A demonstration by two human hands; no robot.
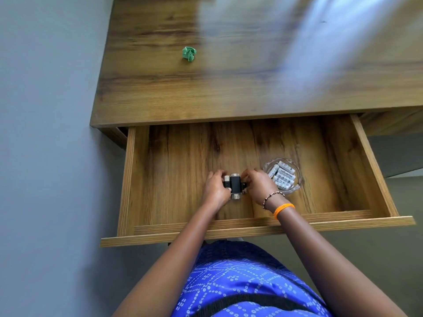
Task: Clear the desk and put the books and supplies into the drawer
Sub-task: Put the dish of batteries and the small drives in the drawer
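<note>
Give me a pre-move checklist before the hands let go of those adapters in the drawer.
1. Drawer pulled open: ok.
2. Adapters down on the drawer floor: cannot tell, the hands hide their underside.
3. Left hand and right hand both on the adapters: ok.
4. Adapters apart from the glass dish of batteries: ok, dish sits to their right.
5. Desk cleared: not ok, a green wad remains on it.
6. Far right of desk: cannot tell, blurred.

green paper wad (189, 53), orange wristband (283, 209)
</note>
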